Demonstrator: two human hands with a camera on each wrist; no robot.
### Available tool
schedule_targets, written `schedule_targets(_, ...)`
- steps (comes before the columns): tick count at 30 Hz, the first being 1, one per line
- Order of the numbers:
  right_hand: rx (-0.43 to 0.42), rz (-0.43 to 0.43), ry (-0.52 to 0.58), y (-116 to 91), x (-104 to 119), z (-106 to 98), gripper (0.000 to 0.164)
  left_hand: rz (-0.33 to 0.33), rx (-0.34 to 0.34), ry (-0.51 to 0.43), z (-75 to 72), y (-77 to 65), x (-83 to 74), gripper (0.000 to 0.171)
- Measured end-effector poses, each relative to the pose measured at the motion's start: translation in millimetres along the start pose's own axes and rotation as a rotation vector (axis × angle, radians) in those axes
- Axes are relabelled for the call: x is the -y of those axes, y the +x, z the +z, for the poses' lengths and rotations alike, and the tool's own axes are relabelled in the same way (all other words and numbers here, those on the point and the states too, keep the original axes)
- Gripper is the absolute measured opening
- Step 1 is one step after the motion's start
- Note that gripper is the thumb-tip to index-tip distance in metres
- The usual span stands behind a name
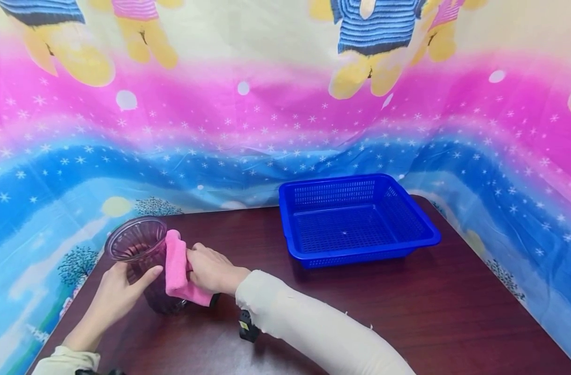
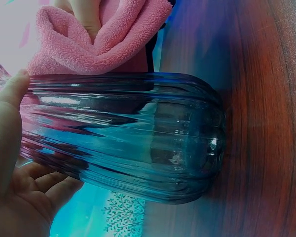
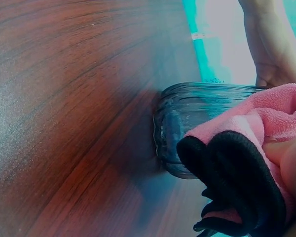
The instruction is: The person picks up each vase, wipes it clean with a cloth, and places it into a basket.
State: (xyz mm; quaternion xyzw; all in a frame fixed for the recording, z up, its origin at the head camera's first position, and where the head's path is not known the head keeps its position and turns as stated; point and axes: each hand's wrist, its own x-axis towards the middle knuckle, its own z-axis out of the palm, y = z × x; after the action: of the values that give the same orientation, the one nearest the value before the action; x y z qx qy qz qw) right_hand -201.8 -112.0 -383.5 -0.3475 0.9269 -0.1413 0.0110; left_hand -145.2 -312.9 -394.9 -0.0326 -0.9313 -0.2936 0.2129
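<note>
A ribbed, purplish glass vase [image 1: 160,298] with a flared rim stands upright at the left of the table. My left hand [image 1: 117,295] grips its side below the rim, the thumb on the near face; in the left wrist view, the fingers [image 2: 39,190] curve under the glass [image 2: 138,133]. A folded pink towel [image 1: 176,268] with a black edge lies against the vase's right side. Bunched in my right hand [image 1: 212,270], it hides part of the glass. In the right wrist view, the towel's black border [image 3: 246,173] hangs in loose folds beside the vase's base [image 3: 175,133].
A blue plastic basket [image 1: 360,255] with perforated walls sits at the back right of the dark wood table [image 1: 435,307]. A patterned cloth backdrop [image 1: 266,120] encloses the table's back and sides. A small black device [image 1: 248,327] is strapped below the right sleeve.
</note>
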Motion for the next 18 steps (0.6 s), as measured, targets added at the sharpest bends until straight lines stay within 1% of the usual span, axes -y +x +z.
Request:
schedule_targets(8, -0.007, -0.007, -0.015, -2.5, -0.1, 1.8, 0.015, -0.005, 0.004, 0.004, 0.4, 0.9, 3.0, 0.048)
schedule_targets(13, 0.000, 0.001, -0.014, -2.7, -1.3, 5.5, 0.017, -0.010, 0.009, 0.011, 0.0, 1.4, 3.9, 0.048)
schedule_targets(18, 0.013, 0.009, -0.007, -2.4, -2.9, 9.2, 0.019, -0.004, 0.012, -0.002, 0.7, 1.3, 3.4, 0.049)
